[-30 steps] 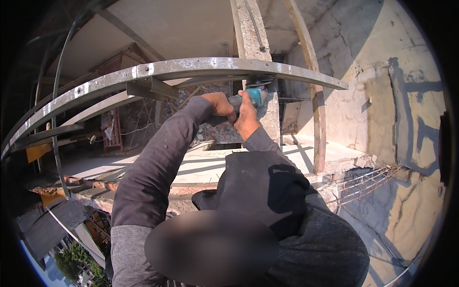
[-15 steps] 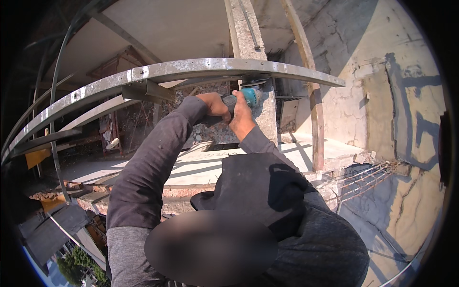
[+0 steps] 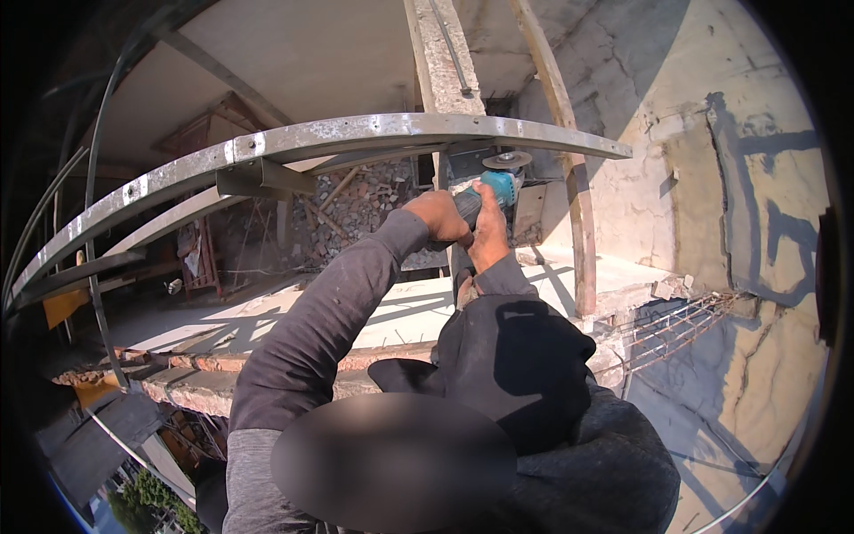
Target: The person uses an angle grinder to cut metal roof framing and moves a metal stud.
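Note:
A teal and dark grey angle grinder [image 3: 500, 189] is held out in front of me in both hands. Its round disc [image 3: 508, 160] sits at the far end, just below the lower edge of a long metal beam [image 3: 382, 126] and apart from it as far as I can see. My left hand [image 3: 440, 216] is closed around the rear of the grinder's dark body. Close beside it, my right hand [image 3: 487, 233] grips the body nearer the head, with the thumb pointing up along it. Part of the body is hidden by the fingers.
A rough concrete post [image 3: 447, 67] with a metal rod lies beyond the beam. A wooden post [image 3: 580, 214] stands to the right. Broken rubble [image 3: 369, 200] lies below. Bare reinforcing bars [image 3: 680, 329] stick out at the right, near a cracked wall [image 3: 694, 178].
Both hands and the grinder have moved right. The disc, earlier under the beam beside the concrete post, now shows in full view right of it.

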The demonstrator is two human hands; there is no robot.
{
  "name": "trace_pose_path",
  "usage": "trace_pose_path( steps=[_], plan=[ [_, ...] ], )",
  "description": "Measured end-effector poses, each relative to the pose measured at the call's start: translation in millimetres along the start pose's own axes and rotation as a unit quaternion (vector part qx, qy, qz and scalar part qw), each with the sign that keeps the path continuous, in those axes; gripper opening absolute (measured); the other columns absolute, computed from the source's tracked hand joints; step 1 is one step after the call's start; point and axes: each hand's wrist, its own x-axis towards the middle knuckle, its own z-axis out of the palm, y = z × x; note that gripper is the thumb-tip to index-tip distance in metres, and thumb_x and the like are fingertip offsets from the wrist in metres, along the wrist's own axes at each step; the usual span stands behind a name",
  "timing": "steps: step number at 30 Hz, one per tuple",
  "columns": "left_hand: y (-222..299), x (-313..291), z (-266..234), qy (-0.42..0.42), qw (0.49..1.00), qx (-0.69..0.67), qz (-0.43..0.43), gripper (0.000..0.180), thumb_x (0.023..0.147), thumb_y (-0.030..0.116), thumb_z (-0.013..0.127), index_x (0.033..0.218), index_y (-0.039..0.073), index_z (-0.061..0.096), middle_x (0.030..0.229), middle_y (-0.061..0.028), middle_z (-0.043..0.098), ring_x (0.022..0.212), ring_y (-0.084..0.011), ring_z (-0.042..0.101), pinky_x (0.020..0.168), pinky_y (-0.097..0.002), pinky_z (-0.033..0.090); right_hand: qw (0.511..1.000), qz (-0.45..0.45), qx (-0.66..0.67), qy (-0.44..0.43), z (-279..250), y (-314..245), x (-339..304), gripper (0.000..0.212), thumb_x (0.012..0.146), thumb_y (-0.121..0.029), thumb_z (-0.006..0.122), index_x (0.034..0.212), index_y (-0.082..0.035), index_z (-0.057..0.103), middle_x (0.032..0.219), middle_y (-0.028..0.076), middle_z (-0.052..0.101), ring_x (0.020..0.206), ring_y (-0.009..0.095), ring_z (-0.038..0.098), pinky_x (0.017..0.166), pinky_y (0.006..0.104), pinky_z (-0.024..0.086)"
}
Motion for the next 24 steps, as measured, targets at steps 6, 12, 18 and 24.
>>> trace_pose_path(
  steps=[6, 12, 18, 24],
  plan=[
    [-3, 13, 1, -0.020, 1.000, -0.006, -0.012, 0.064, 0.062, 0.036, 0.083, 0.104, -0.011, 0.072, 0.110, -0.0284, 0.069, 0.102, -0.0369, 0.070, 0.089, -0.0390, 0.054, 1.000, -0.001, -0.007, -0.007, -4, 3, 14, 0.032, 0.079, -0.030, 0.074, 0.097, -0.005, 0.065, 0.088, 0.008, 0.067, 0.073, 0.023, 0.068, 0.068, 0.0394, 0.055],
    [-10, 22, -2, 0.015, 1.000, -0.008, -0.013, 0.066, 0.055, 0.036, 0.084, 0.099, -0.011, 0.072, 0.104, -0.0292, 0.070, 0.096, -0.0375, 0.070, 0.085, -0.0404, 0.054, 1.000, 0.011, 0.000, 0.006, 4, 6, 23, 0.029, 0.079, -0.030, 0.075, 0.096, -0.008, 0.065, 0.086, 0.006, 0.064, 0.072, 0.021, 0.065, 0.065, 0.0378, 0.054],
    [-10, 26, -2, 0.017, 1.000, 0.003, -0.015, 0.061, 0.057, 0.034, 0.083, 0.098, -0.011, 0.073, 0.101, -0.0276, 0.071, 0.093, -0.0370, 0.071, 0.084, -0.0413, 0.055, 1.000, 0.026, -0.003, 0.007, 7, 2, 19, 0.030, 0.079, -0.030, 0.075, 0.096, -0.007, 0.064, 0.087, 0.007, 0.065, 0.073, 0.022, 0.066, 0.064, 0.0385, 0.054],
    [-4, 25, -7, 0.003, 1.000, -0.004, -0.012, 0.056, 0.059, 0.032, 0.083, 0.095, -0.010, 0.072, 0.094, -0.0246, 0.071, 0.085, -0.0325, 0.071, 0.077, -0.0409, 0.055, 0.999, 0.030, -0.011, 0.014, 5, -1, 28, 0.032, 0.080, -0.030, 0.074, 0.097, -0.005, 0.064, 0.087, 0.009, 0.067, 0.072, 0.024, 0.068, 0.065, 0.0402, 0.055]
  ],
)
